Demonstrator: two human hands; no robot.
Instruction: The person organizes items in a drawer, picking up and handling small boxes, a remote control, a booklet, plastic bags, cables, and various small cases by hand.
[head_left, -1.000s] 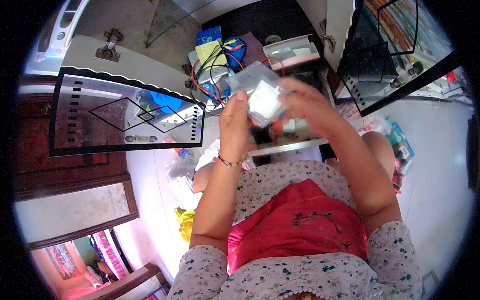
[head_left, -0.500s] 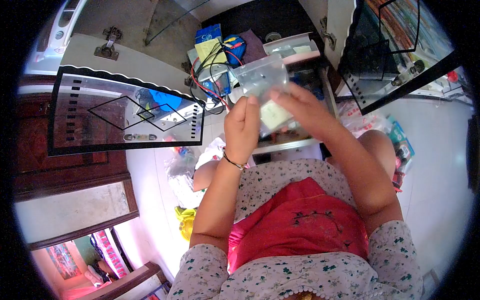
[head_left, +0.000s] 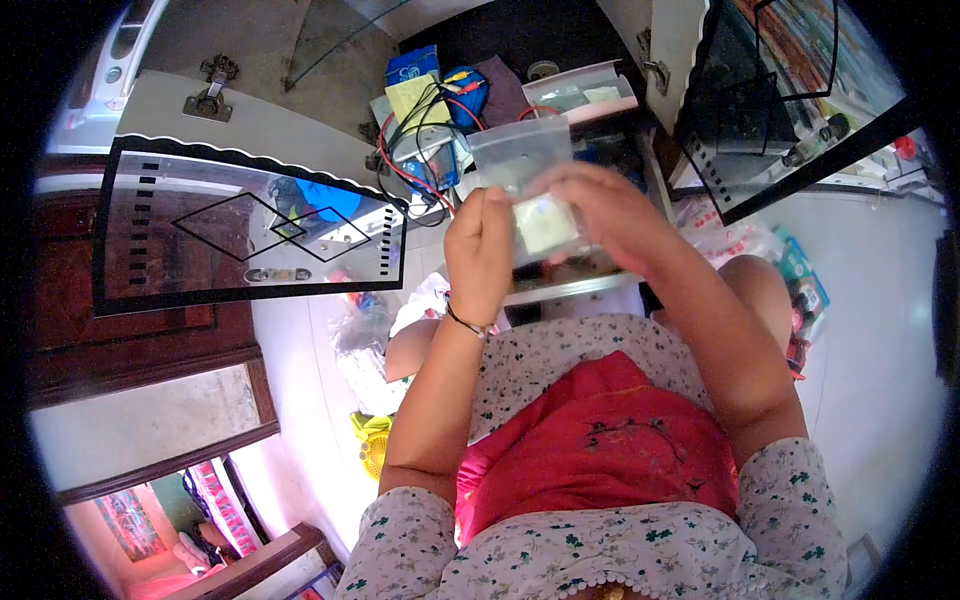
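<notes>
My left hand (head_left: 478,245) is closed on the left edge of a clear plastic bag (head_left: 520,150), thumb uppermost. Inside the bag's lower part lies a pale, squarish item (head_left: 545,222) whose kind I cannot make out. My right hand (head_left: 615,215) is at the bag's right side, its fingers across the front of the bag and smeared by motion. Whether they grip it does not show. Behind and below the bag is an open drawer (head_left: 580,290), partly hidden by the bag and both hands.
Cables (head_left: 425,130) with red and yellow plugs lie over a blue box (head_left: 413,66) in the cabinet. A long open box (head_left: 585,95) stands right of them. Glass doors (head_left: 250,225) hang open on both sides. A yellow object (head_left: 371,450) and plastic bags (head_left: 360,345) lie on the floor.
My right hand has shifted slightly over the bag's right side, its fingers now more blurred. The bag hangs more upright. My left hand keeps hold of it almost unmoved.
</notes>
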